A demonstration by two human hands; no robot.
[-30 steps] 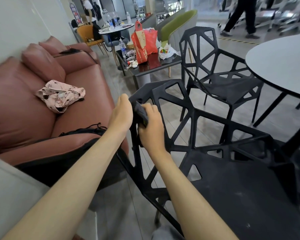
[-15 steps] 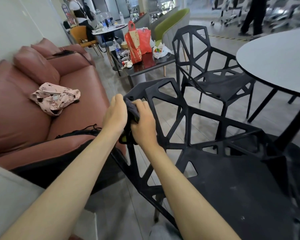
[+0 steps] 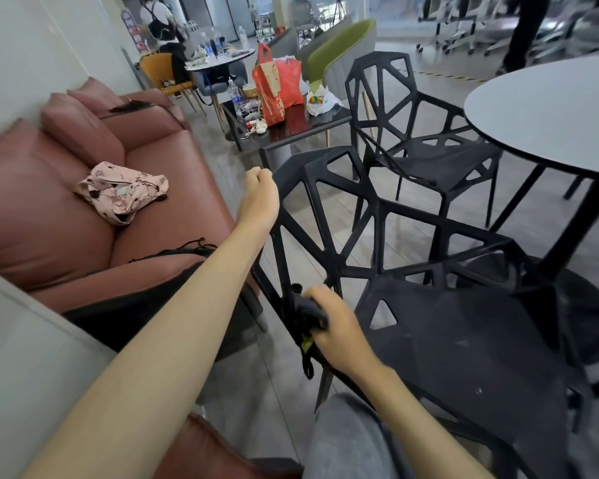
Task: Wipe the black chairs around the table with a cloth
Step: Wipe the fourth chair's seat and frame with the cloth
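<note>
Two hands busy: left hand grips near chair top, right hand rubs dark cloth down its side strut; seat probably next.

Pale wall on left, grey tiled floor. Reddish-brown leather sofa along the wall, pink patterned fabric on its seat. Far: low dark glass table with red bag, green armchair, orange chair. Daylight from far glazing.
</note>
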